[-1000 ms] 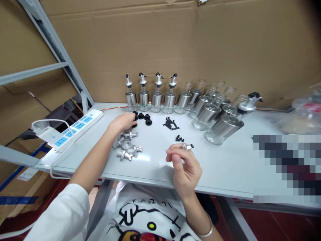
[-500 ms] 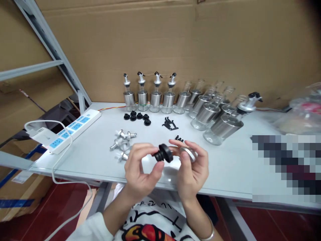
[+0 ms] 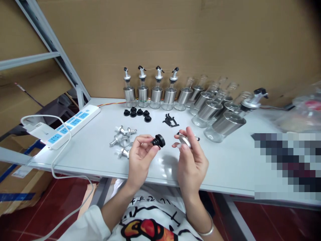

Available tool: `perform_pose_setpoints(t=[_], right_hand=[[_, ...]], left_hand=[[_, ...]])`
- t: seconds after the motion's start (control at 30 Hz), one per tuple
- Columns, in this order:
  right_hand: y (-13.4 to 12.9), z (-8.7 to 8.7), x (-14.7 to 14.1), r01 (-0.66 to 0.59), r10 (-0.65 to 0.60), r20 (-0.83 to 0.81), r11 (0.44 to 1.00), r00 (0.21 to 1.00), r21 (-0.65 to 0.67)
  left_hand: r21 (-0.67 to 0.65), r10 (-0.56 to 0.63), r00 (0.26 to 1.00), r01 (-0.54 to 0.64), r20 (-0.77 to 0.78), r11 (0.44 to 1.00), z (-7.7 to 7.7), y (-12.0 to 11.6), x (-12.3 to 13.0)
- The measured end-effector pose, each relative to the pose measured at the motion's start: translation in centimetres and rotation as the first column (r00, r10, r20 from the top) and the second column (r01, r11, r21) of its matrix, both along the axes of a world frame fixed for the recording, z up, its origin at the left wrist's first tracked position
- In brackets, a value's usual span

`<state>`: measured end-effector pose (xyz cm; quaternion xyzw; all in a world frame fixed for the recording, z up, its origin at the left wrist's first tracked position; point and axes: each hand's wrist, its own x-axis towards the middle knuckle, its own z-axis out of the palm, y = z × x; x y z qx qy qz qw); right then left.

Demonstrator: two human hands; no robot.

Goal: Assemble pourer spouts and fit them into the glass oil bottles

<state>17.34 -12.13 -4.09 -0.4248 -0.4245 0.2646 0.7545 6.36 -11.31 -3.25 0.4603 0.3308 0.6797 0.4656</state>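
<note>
One black flanged stopper (image 3: 159,141), pinched by the left hand (image 3: 140,159), faced wide-end-on the silver round-collared spout (image 3: 185,141) clasped in the right hand (image 3: 192,164).

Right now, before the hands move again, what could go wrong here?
The left hand holds the black stopper by the fingertips, so it might slip.
The right hand holds the silver spout with its disc between thumb and fingers; it could twist.
The glass bottles on the right stand close together, so a bump might topple several.
</note>
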Motion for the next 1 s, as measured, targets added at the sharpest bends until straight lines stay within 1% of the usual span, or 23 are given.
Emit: perform_pose_setpoints(t=[0.03, 0.1, 0.23, 0.3, 0.4, 0.53, 0.63, 0.7, 0.87, 1.0], right_hand=[[0.00, 0.02, -0.05, -0.025, 0.025, -0.006, 1.000, 1.000, 0.007], [-0.03, 0.10, -0.17, -0.065, 0.065, -0.012, 0.998, 0.998, -0.002], [-0.12, 0.23, -0.35, -0.066, 0.066, -0.037, 0.998, 0.997, 0.004], [-0.21, 0.20, -0.36, -0.074, 0.075, -0.037, 0.997, 0.996, 0.033], [-0.38, 0.02, -0.31, -0.142, 0.140, 0.030, 0.988, 0.990, 0.060], [-0.53, -0.42, -0.19, -0.254, 0.239, 0.174, 0.965, 0.955, 0.071], [-0.49, -0.64, -0.20, -0.275, 0.252, 0.263, 0.960, 0.931, 0.055], [-0.44, -0.63, -0.24, -0.272, 0.248, 0.276, 0.961, 0.929, 0.051], [-0.41, -0.30, -0.20, -0.282, 0.259, 0.248, 0.958, 0.933, 0.059], [-0.53, -0.27, -0.01, -0.286, 0.269, 0.241, 0.958, 0.932, 0.037]], left_hand=[[-0.021, 0.011, 1.000, -0.011, 0.009, 1.000, 0.03, 0.08, -0.06], [-0.043, -0.012, 1.000, 0.013, 0.013, 0.999, 0.06, 0.14, -0.14], [-0.063, -0.117, 0.993, 0.118, 0.022, 0.991, 0.11, -0.04, -0.04], [-0.060, -0.134, 0.991, 0.135, 0.024, 0.989, 0.15, -0.17, 0.09], [-0.036, -0.134, 0.991, 0.134, 0.021, 0.990, 0.23, -0.29, 0.24], [0.003, -0.131, 0.991, 0.131, 0.024, 0.991, 0.23, -0.38, 0.20], [0.003, -0.133, 0.991, 0.133, 0.028, 0.991, 0.13, -0.43, 0.07], [-0.005, -0.123, 0.992, 0.123, 0.022, 0.992, 0.10, -0.42, 0.02], [0.000, -0.083, 0.996, 0.083, 0.038, 0.997, 0.21, -0.31, 0.05], [0.004, -0.103, 0.993, 0.103, 0.049, 0.995, 0.25, -0.29, 0.07]])
